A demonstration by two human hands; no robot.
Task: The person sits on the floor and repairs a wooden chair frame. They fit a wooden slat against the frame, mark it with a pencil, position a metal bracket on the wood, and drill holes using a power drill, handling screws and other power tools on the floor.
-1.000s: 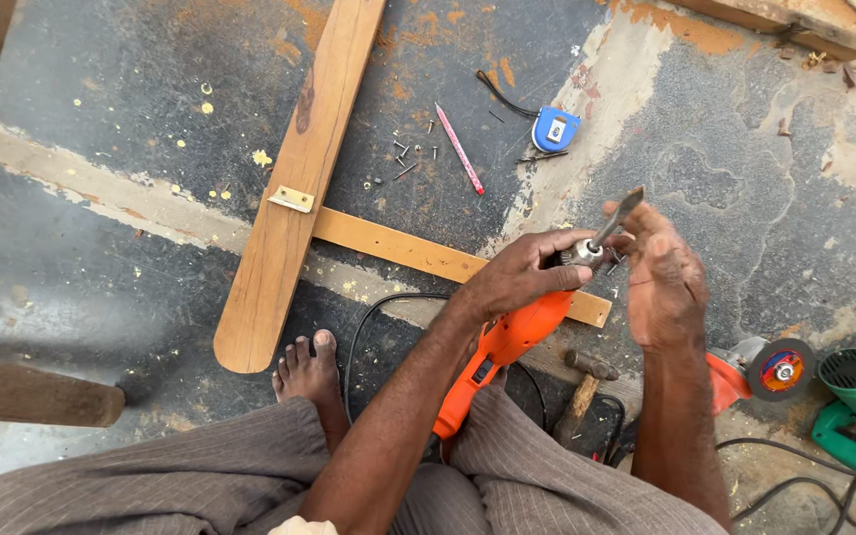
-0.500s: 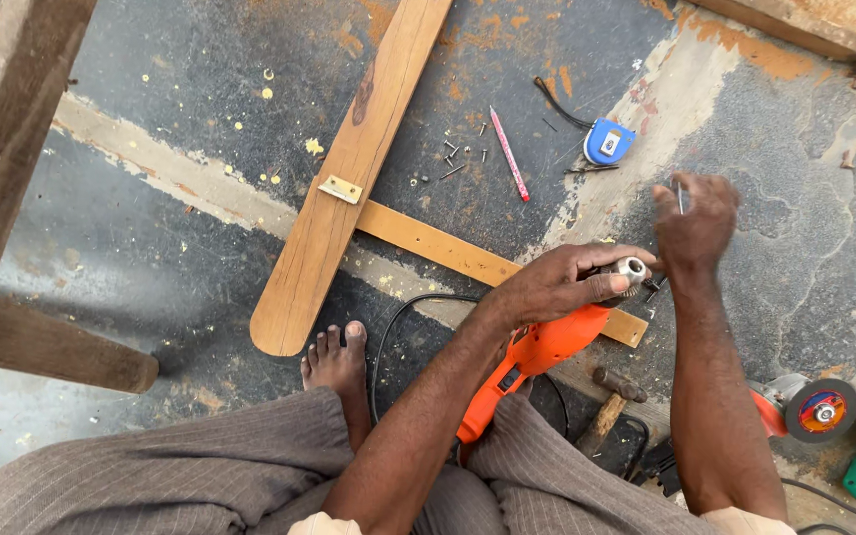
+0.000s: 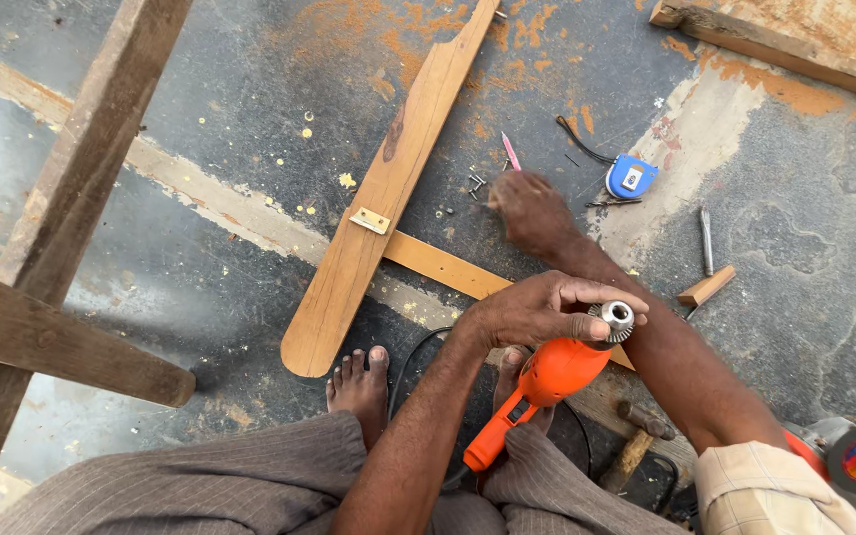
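I am keeping the orange drill over my lap as the landmark here, its handle pointing down toward my knees and its metal chuck at the upper end. My left hand is wrapping closed over the top of the drill, thumb and fingers pressing against the chuck. Just left of the drill my bare foot is resting on the floor. Beyond the drill, my right hand is reaching out over the small screws scattered on the floor, fingers curled down; whether it is gripping anything I cannot tell. Up and left of the drill the long wooden plank is lying with its brass hinge. Farther off to the right the blue tape measure is sitting.
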